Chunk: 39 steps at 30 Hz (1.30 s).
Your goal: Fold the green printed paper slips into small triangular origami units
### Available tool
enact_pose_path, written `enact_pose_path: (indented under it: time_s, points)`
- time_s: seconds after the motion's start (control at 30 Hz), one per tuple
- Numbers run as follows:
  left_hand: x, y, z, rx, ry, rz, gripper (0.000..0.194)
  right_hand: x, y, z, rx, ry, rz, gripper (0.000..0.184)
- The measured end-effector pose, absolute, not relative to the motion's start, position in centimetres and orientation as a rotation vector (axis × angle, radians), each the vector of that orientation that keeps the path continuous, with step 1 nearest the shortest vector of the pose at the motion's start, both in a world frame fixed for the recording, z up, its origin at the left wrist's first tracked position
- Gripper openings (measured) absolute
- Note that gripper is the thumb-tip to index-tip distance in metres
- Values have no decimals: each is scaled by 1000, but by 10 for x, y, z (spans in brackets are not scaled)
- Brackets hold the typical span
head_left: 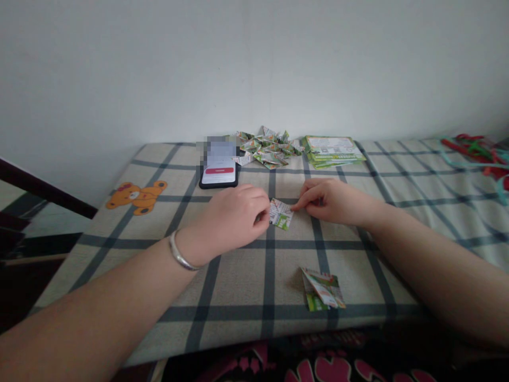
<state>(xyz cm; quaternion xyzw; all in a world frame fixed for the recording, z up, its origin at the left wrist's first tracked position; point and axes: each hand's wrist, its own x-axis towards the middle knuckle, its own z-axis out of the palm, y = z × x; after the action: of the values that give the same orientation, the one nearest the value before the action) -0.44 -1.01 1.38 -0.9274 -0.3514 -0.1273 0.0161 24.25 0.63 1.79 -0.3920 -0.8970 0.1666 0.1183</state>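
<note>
A small folded paper square (pixel 281 213), printed in white and green, lies between my hands at the middle of the table. My left hand (pixel 245 212), with a silver bangle on its wrist, is closed at the paper's left edge; its fingertips are partly hidden. On the other side, my right hand (pixel 324 200) has thumb and forefinger pinched at the paper's right corner. Closer to me lies another folded paper piece (pixel 324 289), with one flap standing up.
A phone (pixel 218 172) with a lit screen lies beyond my left hand. Beside it is a pile of folded paper pieces (pixel 270 146), then a stack of printed leaflets (pixel 334 148). A bear sticker (pixel 137 198) is at left; coloured strips (pixel 477 151) lie far right. A wall backs the checked tablecloth (pixel 238 286).
</note>
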Motion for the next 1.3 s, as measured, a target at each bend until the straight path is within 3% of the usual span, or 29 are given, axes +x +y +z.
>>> enact_pose_path:
  time_s: [0.13, 0.37, 0.63, 1.3]
  points:
    - [-5, -7, 7, -2897, -1107, -428, 17, 238, 4, 14, -1103, -2565, 395, 27]
    - [-6, -5, -3, -2820, -1055, -448, 36, 231, 1, 13, -1103, -2583, 310, 21]
    - [-5, -4, -2, -2832, -1041, -529, 29, 227, 0, 8, -1157, -2569, 158, 13]
    - [-4, 2, 3, -2987, -1373, -907, 7, 224, -1, 10, -1111, -2376, 399, 7]
